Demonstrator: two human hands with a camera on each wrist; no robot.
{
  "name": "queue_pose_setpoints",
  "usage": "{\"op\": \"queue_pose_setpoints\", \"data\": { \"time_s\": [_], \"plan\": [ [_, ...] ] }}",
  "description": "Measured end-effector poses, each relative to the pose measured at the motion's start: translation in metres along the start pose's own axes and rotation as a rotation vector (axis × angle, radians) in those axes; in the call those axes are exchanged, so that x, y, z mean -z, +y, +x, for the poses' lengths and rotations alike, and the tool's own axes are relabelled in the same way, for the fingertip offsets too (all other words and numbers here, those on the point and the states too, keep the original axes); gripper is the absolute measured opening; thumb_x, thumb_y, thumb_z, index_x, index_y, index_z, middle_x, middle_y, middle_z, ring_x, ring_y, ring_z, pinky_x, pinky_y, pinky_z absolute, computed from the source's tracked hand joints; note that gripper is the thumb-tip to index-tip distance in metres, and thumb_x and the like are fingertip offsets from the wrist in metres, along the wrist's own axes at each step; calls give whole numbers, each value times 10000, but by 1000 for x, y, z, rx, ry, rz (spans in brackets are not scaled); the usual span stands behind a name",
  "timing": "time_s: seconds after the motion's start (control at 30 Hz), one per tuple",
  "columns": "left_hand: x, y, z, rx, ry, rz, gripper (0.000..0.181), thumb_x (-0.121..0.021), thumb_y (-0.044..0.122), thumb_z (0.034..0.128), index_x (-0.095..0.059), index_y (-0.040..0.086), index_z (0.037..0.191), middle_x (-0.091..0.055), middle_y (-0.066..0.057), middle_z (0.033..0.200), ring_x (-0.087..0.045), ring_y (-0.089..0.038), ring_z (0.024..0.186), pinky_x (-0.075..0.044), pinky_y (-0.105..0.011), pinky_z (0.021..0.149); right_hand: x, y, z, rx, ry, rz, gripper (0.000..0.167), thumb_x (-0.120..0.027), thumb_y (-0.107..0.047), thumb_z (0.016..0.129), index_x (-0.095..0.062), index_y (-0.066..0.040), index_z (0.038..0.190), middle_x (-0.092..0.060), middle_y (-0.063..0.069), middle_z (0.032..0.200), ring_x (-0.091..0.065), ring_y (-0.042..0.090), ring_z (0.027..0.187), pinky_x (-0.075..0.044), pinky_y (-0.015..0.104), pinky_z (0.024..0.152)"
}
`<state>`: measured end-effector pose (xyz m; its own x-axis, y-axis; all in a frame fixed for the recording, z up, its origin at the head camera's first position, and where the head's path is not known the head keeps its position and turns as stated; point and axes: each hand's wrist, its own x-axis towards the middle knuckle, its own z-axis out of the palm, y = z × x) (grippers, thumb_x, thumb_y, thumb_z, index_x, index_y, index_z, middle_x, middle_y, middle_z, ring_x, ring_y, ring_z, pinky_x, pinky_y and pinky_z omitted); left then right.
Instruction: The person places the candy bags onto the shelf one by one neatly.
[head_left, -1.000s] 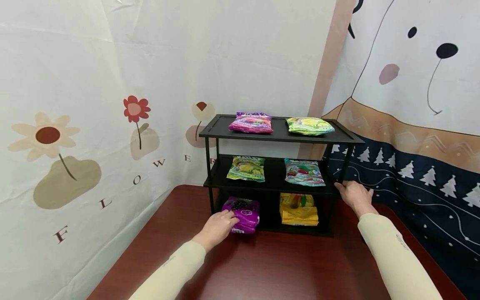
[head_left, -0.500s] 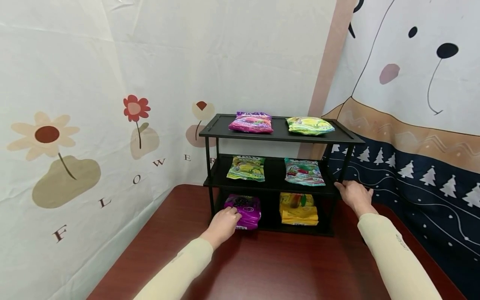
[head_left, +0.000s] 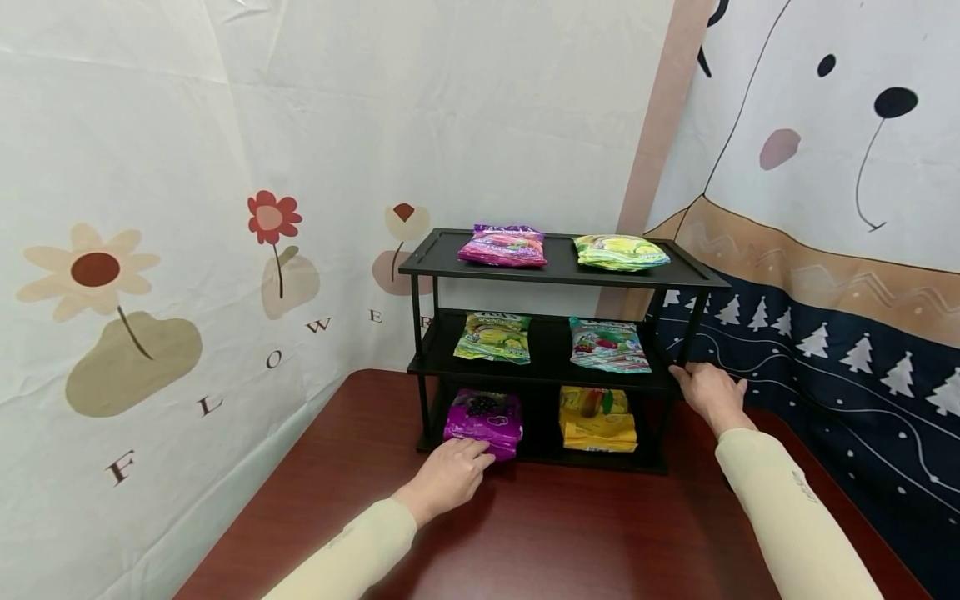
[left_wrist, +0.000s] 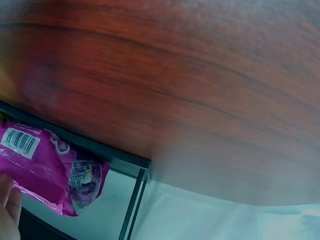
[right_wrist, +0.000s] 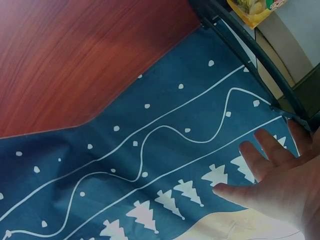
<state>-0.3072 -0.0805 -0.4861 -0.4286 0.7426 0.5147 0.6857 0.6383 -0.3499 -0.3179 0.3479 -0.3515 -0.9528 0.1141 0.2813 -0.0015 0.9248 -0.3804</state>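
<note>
On the bottom tier of a black three-tier rack (head_left: 540,382), a purple candy bag (head_left: 486,419) with dark berries printed on it lies at the left. My left hand (head_left: 448,477) touches the front edge of that bag, its fingers extended together. In the left wrist view only fingertips (left_wrist: 11,200) enter at the left edge, against the purple bag (left_wrist: 42,170). At the rack's right side, my right hand (head_left: 708,390) rests its fingertips by the middle tier's corner post. Its fingers (right_wrist: 272,145) are spread and fairly straight in the right wrist view.
Yellow bag (head_left: 597,419) lies at the bottom right. Green bag (head_left: 493,337) and teal bag (head_left: 609,344) are on the middle tier; pink-purple bag (head_left: 504,247) and yellow-green bag (head_left: 621,252) on top. The brown table (head_left: 555,533) meets printed cloth (head_left: 847,400) behind.
My left hand has shifted from the purple bag's left side to its front edge. The bag sits slightly farther back on the tier than at first. My right hand has stayed in place.
</note>
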Motion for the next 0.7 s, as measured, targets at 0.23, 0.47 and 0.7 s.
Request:
{"op": "queue_pose_setpoints", "data": {
  "time_s": [0.23, 0.47, 0.7],
  "plan": [
    [-1, 2, 0, 40, -57, -17, 274, -733, 192, 879, -736, 141, 1148, -656, -66, 1271, -637, -194, 1143, -500, -351, 955, 0, 0, 0, 6, 6, 2, 488, -448, -326, 1058, -621, 109, 1197, -615, 343, 1148, -488, 574, 1120, -125, 810, 976],
    [-4, 4, 5, 71, -112, -29, 318, -689, 180, 900, -703, 136, 1214, -637, -80, 1299, -612, -211, 1185, -480, -372, 988, 1, 0, 0, -11, -10, 0, 538, -429, -346, 1062, -560, 127, 1282, -528, 370, 1287, -456, 577, 1173, -115, 797, 995],
    [-6, 4, 12, 94, -146, -40, 327, -686, 142, 889, -702, 140, 1216, -630, -88, 1308, -612, -227, 1183, -481, -393, 986, 0, 0, 0, -7, -11, -4, 531, -422, -343, 1064, -575, 128, 1257, -548, 368, 1261, -465, 578, 1159, -116, 803, 988]
  ]
}}
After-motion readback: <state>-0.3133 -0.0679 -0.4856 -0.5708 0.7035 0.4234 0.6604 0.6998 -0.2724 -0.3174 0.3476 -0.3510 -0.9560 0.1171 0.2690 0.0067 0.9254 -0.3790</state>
